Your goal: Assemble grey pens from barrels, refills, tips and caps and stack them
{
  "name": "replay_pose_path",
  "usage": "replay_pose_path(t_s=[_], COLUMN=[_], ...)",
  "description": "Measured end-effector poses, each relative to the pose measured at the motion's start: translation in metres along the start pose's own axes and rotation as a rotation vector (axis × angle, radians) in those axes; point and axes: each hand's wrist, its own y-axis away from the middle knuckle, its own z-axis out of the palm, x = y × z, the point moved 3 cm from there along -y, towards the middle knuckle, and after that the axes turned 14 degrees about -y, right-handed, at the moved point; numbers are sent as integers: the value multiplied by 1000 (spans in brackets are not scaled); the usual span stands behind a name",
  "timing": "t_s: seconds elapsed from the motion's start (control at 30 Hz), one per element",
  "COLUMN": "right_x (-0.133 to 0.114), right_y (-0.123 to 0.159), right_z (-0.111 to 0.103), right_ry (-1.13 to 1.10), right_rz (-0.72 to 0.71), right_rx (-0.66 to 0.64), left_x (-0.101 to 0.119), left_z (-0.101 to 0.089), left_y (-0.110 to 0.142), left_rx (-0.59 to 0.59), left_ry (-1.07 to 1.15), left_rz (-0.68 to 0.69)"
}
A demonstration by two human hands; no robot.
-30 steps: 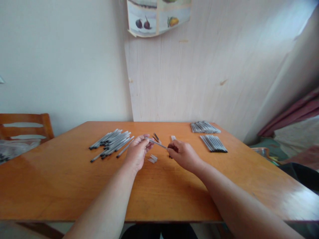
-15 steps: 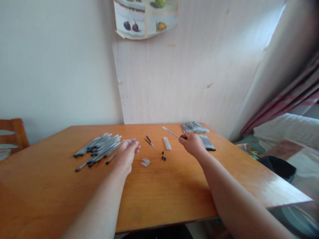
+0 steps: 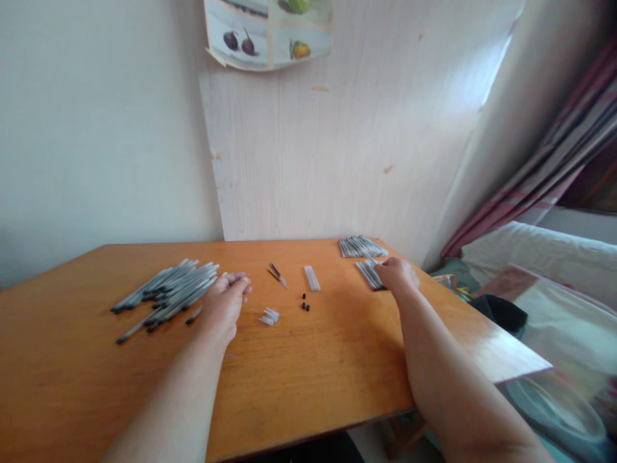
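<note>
My right hand (image 3: pixel 398 273) is closed at the right end of a short row of pens (image 3: pixel 370 275) with clear grey barrels and black ends. A thin clear pen (image 3: pixel 370 256) pokes out of its fingertips toward the upper left; its near end is hidden by the hand. Over the right edge of a loose heap of similar pens (image 3: pixel 168 289) hovers my left hand (image 3: pixel 226 302), its fingers loosely bent and apart, with nothing visible in them. Between the hands lie tweezers (image 3: pixel 278 276), white tubes (image 3: pixel 312 278), short clear pieces (image 3: pixel 268 316) and 3 small black caps (image 3: pixel 305 303).
A second bundle of pens (image 3: pixel 362 246) lies farther back on the wooden table (image 3: pixel 308 373). Beyond the table's right edge are a dark bin (image 3: pixel 499 313) and bedding (image 3: pixel 544 257). A wall panel (image 3: pixel 308 154) stands behind the table.
My right hand has moved right with the pen, over to the short row. My left hand keeps near the heap, its fingers slightly more bent. The view has turned a little right.
</note>
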Motion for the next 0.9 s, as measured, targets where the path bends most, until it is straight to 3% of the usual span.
replay_pose_path(t_s=[0.9], right_x=[9], right_y=[-5], right_z=[18], right_ry=[142], right_rz=[44], right_rx=[-91], left_x=[-1], left_z=[1], left_y=[0], left_rx=[-71], left_ry=[-57], left_rz=[-8])
